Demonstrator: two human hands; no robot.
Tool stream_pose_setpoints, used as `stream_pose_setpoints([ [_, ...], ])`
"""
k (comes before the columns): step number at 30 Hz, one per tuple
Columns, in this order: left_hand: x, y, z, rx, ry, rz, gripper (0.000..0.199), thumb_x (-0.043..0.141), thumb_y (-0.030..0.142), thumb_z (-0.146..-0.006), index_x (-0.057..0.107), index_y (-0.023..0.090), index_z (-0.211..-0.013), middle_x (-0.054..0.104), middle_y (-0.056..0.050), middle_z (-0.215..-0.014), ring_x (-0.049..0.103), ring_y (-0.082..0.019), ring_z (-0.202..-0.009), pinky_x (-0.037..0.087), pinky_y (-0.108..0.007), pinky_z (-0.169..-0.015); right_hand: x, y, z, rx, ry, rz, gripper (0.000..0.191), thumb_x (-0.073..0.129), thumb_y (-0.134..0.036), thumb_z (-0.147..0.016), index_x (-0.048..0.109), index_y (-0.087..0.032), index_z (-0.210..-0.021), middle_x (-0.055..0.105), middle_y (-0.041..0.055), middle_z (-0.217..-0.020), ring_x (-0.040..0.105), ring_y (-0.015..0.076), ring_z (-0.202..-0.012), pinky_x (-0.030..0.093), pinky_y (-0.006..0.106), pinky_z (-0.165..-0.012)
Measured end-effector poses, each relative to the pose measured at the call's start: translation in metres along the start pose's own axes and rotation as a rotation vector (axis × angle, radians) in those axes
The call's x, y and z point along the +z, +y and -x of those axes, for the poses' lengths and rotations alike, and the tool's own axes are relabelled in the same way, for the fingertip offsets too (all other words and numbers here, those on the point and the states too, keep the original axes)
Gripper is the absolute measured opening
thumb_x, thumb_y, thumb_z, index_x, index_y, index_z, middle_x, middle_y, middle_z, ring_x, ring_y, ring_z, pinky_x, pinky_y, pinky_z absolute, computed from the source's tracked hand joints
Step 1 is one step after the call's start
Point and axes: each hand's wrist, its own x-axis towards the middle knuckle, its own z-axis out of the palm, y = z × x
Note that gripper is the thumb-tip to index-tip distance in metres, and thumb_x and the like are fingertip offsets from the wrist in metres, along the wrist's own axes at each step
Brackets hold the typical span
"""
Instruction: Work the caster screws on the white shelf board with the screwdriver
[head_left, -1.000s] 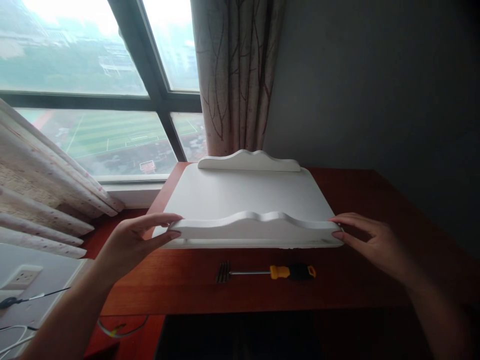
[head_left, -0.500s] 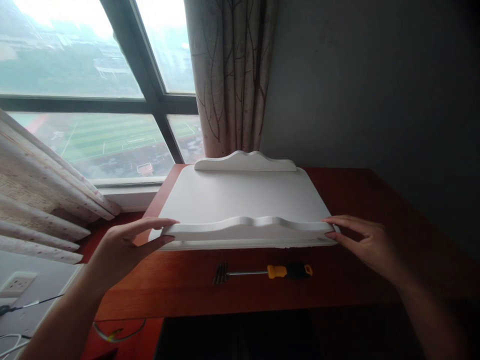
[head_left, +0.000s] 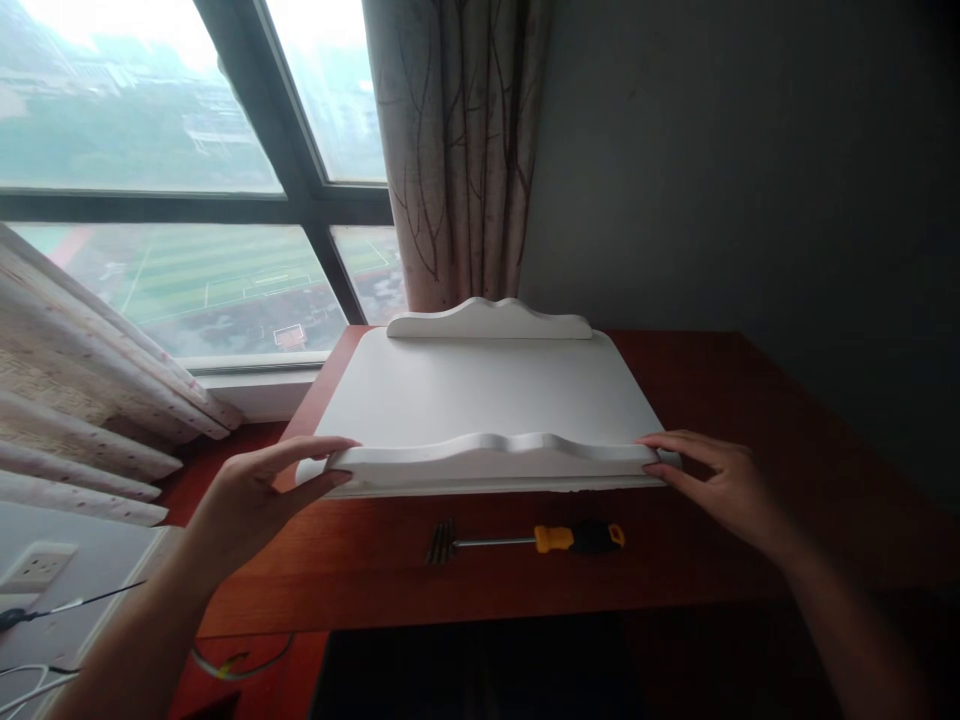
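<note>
A white wavy-topped panel (head_left: 487, 458) stands upright along the near edge of a white board (head_left: 480, 390). My left hand (head_left: 259, 500) pinches the panel's left end between thumb and fingers. At its right end, my right hand (head_left: 720, 485) grips it the same way. A second wavy panel (head_left: 487, 320) stands at the board's far edge, untouched. In front of the board lies a screwdriver (head_left: 577, 539) with a yellow and black handle, its tip beside several screws (head_left: 441, 542).
The board rests on a reddish-brown wooden table (head_left: 480, 590). A window (head_left: 217, 290) and curtains (head_left: 461, 150) are at the back and left. A wall socket (head_left: 39, 567) and cables (head_left: 240, 665) sit low on the left. A dark wall (head_left: 720, 170) stands at the right.
The near panel's right end and my right hand have shifted slightly left. My left hand keeps its grip in about the same place.
</note>
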Motion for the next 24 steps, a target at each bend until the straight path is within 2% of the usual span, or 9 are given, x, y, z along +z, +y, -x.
stream_pose_setpoints([
  [4, 0.001, 0.0, 0.001, 0.018, 0.007, 0.005, 0.038, 0.079, 0.05, -0.074, 0.079, 0.024, -0.103, 0.08, -0.004, -0.095, 0.074, -0.024, -0.085, 0.059, -0.029, -0.079, 0.004, 0.001, 0.002, 0.026, 0.006, 0.006, 0.033, 0.067, -0.053, -0.088, 0.077, -0.03, -0.108, 0.075, 0.0052, -0.115, 0.071, 0.0287, -0.107, 0.062, 0.039, -0.082],
  [10, 0.008, -0.008, 0.006, 0.008, -0.004, -0.044, 0.038, 0.076, 0.053, -0.077, 0.079, 0.027, -0.104, 0.08, -0.003, -0.097, 0.074, -0.024, -0.085, 0.058, -0.027, -0.079, 0.009, 0.008, 0.005, -0.02, 0.037, 0.015, 0.029, 0.068, -0.047, -0.09, 0.076, -0.031, -0.113, 0.074, 0.003, -0.115, 0.071, 0.0252, -0.107, 0.06, 0.038, -0.089],
  [14, 0.008, -0.011, 0.007, -0.001, -0.023, -0.053, 0.037, 0.075, 0.054, -0.078, 0.078, 0.028, -0.105, 0.08, -0.002, -0.099, 0.074, -0.025, -0.087, 0.058, -0.027, -0.08, 0.011, 0.012, 0.006, -0.026, 0.051, 0.027, 0.028, 0.069, -0.046, -0.089, 0.075, -0.03, -0.112, 0.074, 0.0033, -0.116, 0.07, 0.0264, -0.108, 0.06, 0.039, -0.09],
  [18, 0.009, -0.008, 0.009, 0.059, -0.015, -0.071, 0.035, 0.073, 0.05, -0.083, 0.076, 0.029, -0.11, 0.079, -0.002, -0.104, 0.074, -0.024, -0.091, 0.058, -0.027, -0.082, 0.013, 0.006, 0.011, -0.094, 0.112, 0.077, 0.027, 0.067, -0.039, -0.091, 0.073, -0.032, -0.117, 0.073, 0.0028, -0.119, 0.07, 0.0272, -0.109, 0.058, 0.043, -0.095],
  [20, 0.012, -0.002, 0.016, 0.132, 0.033, -0.103, 0.033, 0.072, 0.044, -0.086, 0.074, 0.03, -0.116, 0.077, -0.002, -0.111, 0.072, -0.025, -0.099, 0.056, -0.032, -0.093, 0.014, -0.004, 0.019, -0.146, 0.201, 0.108, 0.03, 0.068, -0.032, -0.091, 0.071, -0.034, -0.121, 0.072, 0.0024, -0.121, 0.068, 0.0275, -0.112, 0.055, 0.046, -0.1],
  [22, 0.017, 0.007, 0.029, 0.192, 0.143, -0.137, 0.032, 0.07, 0.035, -0.088, 0.071, 0.032, -0.12, 0.074, -0.002, -0.118, 0.07, -0.026, -0.108, 0.052, -0.038, -0.104, 0.016, -0.017, 0.031, -0.164, 0.306, 0.102, 0.032, 0.067, -0.024, -0.091, 0.069, -0.037, -0.12, 0.073, 0.0019, -0.118, 0.068, 0.0271, -0.111, 0.054, 0.046, -0.1],
  [24, 0.024, 0.019, 0.046, 0.212, 0.294, -0.142, 0.034, 0.069, 0.025, -0.089, 0.07, 0.034, -0.121, 0.073, 0.0, -0.12, 0.07, -0.025, -0.108, 0.051, -0.041, -0.106, 0.022, -0.031, 0.042, -0.18, 0.307, 0.043, 0.031, 0.065, -0.018, -0.091, 0.07, -0.038, -0.114, 0.074, 0.0008, -0.109, 0.07, 0.0251, -0.104, 0.057, 0.043, -0.093],
])
